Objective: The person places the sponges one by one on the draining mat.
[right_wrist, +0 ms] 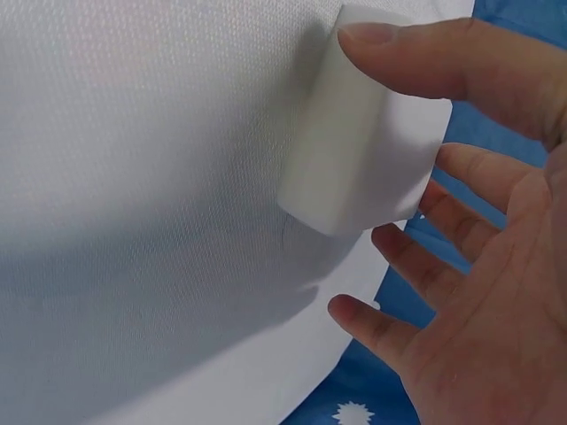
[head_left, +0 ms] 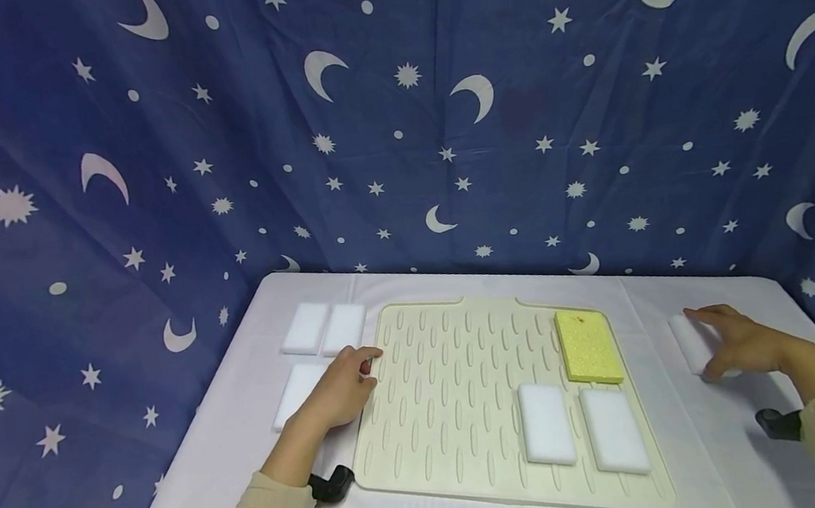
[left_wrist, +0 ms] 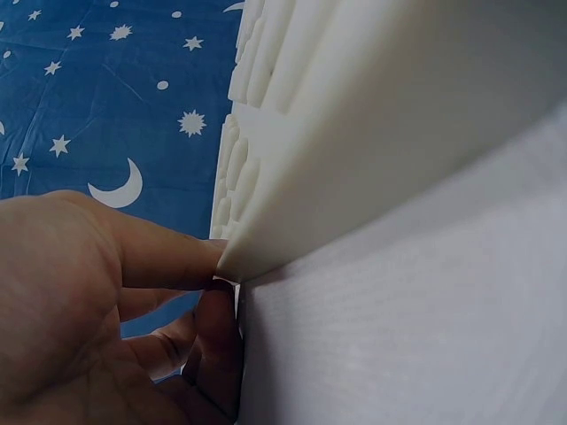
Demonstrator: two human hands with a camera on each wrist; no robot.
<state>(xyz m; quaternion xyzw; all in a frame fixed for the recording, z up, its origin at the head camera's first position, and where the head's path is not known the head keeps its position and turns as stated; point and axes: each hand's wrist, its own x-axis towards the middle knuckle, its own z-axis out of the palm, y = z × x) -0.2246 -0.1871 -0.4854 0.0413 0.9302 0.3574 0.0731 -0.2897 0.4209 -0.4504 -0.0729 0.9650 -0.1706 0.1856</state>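
Note:
A cream ridged mat [head_left: 458,365] lies on the white-covered table. My left hand [head_left: 343,391] pinches its left edge; in the left wrist view the thumb and index finger meet at the mat's rim [left_wrist: 244,257]. Off to the right of the mat, my right hand [head_left: 749,341] spans a white sponge [head_left: 692,341]. The right wrist view shows the thumb at one end of the sponge [right_wrist: 332,142] and fingertips along its far edge, the little finger spread away from it. On the mat are a yellow sponge [head_left: 587,347] and two white sponges, one left [head_left: 546,424] and one right [head_left: 615,430].
Left of the mat lie more white sponges: two side by side at the back [head_left: 306,329] and another one [head_left: 299,395] partly behind my left hand. A dark blue curtain [head_left: 391,113] with moons and stars hangs behind the table and along its left side.

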